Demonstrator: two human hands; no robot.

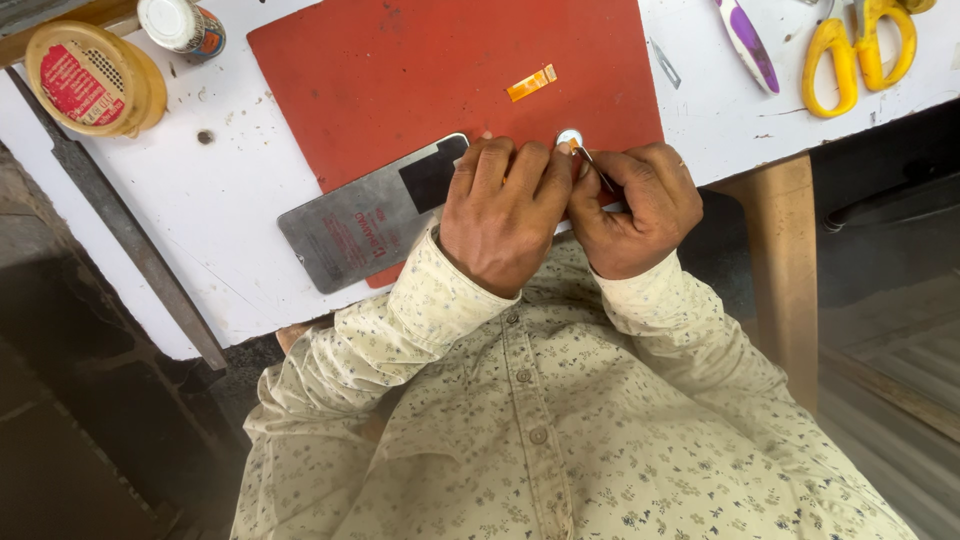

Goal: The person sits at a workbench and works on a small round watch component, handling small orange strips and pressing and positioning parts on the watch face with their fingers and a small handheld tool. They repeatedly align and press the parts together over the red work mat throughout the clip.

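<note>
Right hand pinches thin tweezers against a small silver disc — left hand presses it on the red mat.

Looking like a small repair workshop, probably phone or electronics bench work. A scuffed white worktable is carrying a red work mat, and a grey metal plate with a dark cutout is lying across the mat's edge. Hand tools are sitting along the back: yellow-handled scissors, a purple-and-white tool, a thin blade. A tiny orange flex strip is resting on the mat. A round tin and a small capped bottle are standing at the far corner. Rough wooden table leg, bare floor showing below.
</note>
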